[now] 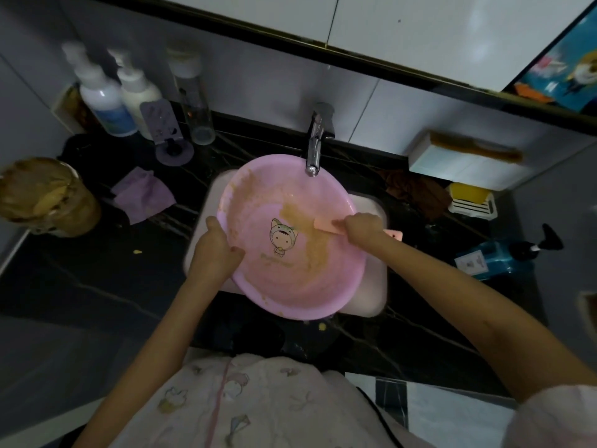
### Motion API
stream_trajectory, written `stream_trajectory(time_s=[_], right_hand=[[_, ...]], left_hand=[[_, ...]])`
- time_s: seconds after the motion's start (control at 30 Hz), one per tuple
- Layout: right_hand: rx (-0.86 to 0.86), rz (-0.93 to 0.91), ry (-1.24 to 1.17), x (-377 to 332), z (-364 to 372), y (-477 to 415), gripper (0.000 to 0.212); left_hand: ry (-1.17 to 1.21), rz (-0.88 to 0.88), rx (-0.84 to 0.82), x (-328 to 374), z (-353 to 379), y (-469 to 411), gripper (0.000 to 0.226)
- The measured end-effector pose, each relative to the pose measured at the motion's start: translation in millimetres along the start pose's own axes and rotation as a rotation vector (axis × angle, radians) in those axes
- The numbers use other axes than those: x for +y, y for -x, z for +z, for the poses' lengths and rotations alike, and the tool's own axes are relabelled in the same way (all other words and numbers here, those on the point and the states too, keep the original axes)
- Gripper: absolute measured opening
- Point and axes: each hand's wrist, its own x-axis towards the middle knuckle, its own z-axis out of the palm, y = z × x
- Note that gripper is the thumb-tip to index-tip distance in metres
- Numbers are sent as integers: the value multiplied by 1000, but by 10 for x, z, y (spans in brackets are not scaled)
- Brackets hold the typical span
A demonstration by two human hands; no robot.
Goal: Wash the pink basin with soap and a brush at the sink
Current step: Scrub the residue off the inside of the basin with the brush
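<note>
- round pink plastic basin sits in the white sink, far edge right under the chrome faucet
- inside it's smeared w/ brown gunk, plus a cartoon kid print on the bottom
- left hand grips the basin's left rim, fingers curled over the edge
- right hand is wrapped tight around a flat pink brush, tip pressed on the gunk approx mid-basin
- black marble counter around the sink: two white pump bottles back left, purple cloth nearby, blue pump bottle lying on its side at right
</note>
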Motion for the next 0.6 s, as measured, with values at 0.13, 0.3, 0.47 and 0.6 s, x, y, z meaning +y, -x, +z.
stream_trajectory(time_s=[0.13,0.3,0.47,0.6], right_hand=[[-83,-5,-6,-12,84,105,40],[-1,56,80,-53,178,243,47],[-371,-8,-244,-355,262,654,42],[-385,-240,-491,-748,312,908,39]], left_hand=[[12,1,11,20,9,22,52],[-34,-3,12,57,44,53,49],[-23,-4,26,26,61,31,48],[-30,-6,29,21,69,31,47]])
